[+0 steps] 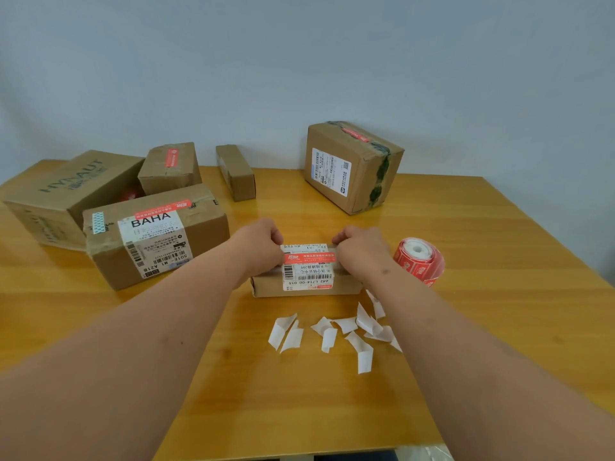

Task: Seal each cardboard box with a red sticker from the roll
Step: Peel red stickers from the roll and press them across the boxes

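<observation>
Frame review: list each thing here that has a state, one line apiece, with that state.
Small box: in front, red sticker laid across its top.
Left hand: fingers curled on the sticker's left end.
Right hand: fingers curled on its right end.
Sticker roll: lying on its side, partly unwound.
BAHA box: stickered.
Taped box: stickered.
Narrow box: no sticker visible.
Backing strips: peeled, scattered.

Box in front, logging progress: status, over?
Left hand and right hand pressing red sticker onto small box. Sticker roll beside right. Nothing blocking.
</observation>
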Available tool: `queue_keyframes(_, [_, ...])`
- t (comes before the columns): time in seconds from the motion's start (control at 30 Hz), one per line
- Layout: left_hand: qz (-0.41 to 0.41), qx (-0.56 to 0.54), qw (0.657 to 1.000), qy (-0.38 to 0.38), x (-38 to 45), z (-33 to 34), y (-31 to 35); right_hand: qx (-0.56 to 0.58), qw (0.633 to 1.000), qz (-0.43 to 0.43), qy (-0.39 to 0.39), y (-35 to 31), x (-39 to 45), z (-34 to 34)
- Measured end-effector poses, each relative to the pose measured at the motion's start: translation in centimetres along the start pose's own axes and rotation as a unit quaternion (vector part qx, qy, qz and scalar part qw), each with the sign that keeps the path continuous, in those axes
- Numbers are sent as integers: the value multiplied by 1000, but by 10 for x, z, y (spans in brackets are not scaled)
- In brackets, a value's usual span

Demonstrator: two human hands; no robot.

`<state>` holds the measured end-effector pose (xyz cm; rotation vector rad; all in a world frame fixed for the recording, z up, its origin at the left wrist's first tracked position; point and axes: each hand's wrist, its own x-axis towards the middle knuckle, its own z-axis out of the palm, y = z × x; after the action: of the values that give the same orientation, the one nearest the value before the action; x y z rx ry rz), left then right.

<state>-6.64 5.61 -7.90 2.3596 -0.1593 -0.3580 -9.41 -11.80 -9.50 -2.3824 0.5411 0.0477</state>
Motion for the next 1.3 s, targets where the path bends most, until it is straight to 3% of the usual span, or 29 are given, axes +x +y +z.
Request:
queue_keyframes(0.13, [13, 114, 992, 55, 0, 11, 4, -50, 997, -25, 49, 5, -6, 14])
queue_keyframes(0.3, [-15, 12, 998, 60, 4, 3, -4, -24, 998, -43, 38, 7, -2, 8])
queue_keyframes(0.47, [15, 110, 992, 53, -3, 9, 2, -110, 993, -45, 1, 6, -10, 6])
queue_keyframes(0.6, [-27, -12, 1000, -4, -6, -3, 1, -49, 996, -38, -57, 7, 1, 0])
queue_keyframes(0.77, [1, 105, 994, 34, -8, 8, 7, -96, 994, -31, -35, 5, -3, 5])
queue_keyframes(0.93, [-43, -56, 997, 8, -4, -5, -3, -6, 996, -26, -90, 5, 4, -5])
queue_keyframes(1.1, [-5, 21, 998, 56, -3, 5, -4, 6, 998, -63, -9, 5, 0, 6])
queue_keyframes(1.3, [-19, -25, 998, 61, 1, -1, -11, -34, 995, -58, -78, 1, -4, -13])
